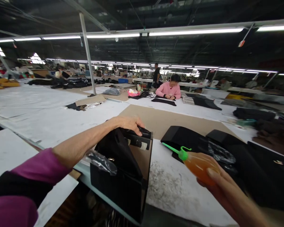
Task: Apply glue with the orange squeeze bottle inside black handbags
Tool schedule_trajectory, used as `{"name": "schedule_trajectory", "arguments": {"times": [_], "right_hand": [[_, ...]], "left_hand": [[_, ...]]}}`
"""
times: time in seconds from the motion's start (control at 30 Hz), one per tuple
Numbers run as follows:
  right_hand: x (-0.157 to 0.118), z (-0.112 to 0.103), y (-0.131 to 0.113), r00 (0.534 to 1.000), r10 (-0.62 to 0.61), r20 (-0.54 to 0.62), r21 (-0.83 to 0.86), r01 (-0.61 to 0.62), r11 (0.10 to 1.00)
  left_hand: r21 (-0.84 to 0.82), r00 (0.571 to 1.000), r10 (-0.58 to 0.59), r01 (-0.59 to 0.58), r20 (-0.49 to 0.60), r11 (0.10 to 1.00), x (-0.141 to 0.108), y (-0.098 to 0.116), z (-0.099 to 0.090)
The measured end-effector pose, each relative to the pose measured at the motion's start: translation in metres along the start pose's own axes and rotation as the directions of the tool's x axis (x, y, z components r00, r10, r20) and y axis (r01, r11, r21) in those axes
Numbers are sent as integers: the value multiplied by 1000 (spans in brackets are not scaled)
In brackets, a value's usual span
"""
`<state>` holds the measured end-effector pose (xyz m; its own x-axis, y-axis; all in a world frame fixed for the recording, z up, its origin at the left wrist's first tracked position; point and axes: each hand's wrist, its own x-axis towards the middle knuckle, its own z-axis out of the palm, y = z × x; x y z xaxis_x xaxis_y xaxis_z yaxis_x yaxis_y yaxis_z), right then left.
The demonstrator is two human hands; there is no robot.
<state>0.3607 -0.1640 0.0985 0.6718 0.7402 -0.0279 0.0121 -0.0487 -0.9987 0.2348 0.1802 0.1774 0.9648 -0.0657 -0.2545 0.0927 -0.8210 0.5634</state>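
Two hands are full. The left hand [130, 124] grips the far top of a black bag [115, 187] on the table [61, 110], near side, maybe for steadiness. The right hand [223, 186] holds an orange bottle [200, 165], perhaps so its green tip [173, 149] faces the bag.

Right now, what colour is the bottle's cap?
The cap is bright green; it shows best in the head view.

White surface [38, 101]: smudged at front | brown sheet [180, 117]: laid flat across middle | black boxy bag [115, 187]: held at near edge | black bag pieces [186, 136]: spread at right | pink basket [133, 94]: set toward far side
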Motion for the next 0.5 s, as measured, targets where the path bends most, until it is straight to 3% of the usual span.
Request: {"name": "schedule_trajectory", "arguments": {"times": [0.13,0.27,0.4,0.5], "right_hand": [[10,6,-19,994,-84,-64,-63,79,995],[23,7,-36,975,-180,-134,-111,165,980],[36,9,-46,950,-228,-214,-25,228,973],[43,9,-45,965,-196,-172,31,204,978]], "left_hand": [[-31,999,8,-7,33,999,7,-3,-2],[-56,995,37,-32,95,998,10,10,-20],[-15,993,34,-33,113,999,19,19,-32],[-50,994,65,-61,88,997,31,11,-26]]}}
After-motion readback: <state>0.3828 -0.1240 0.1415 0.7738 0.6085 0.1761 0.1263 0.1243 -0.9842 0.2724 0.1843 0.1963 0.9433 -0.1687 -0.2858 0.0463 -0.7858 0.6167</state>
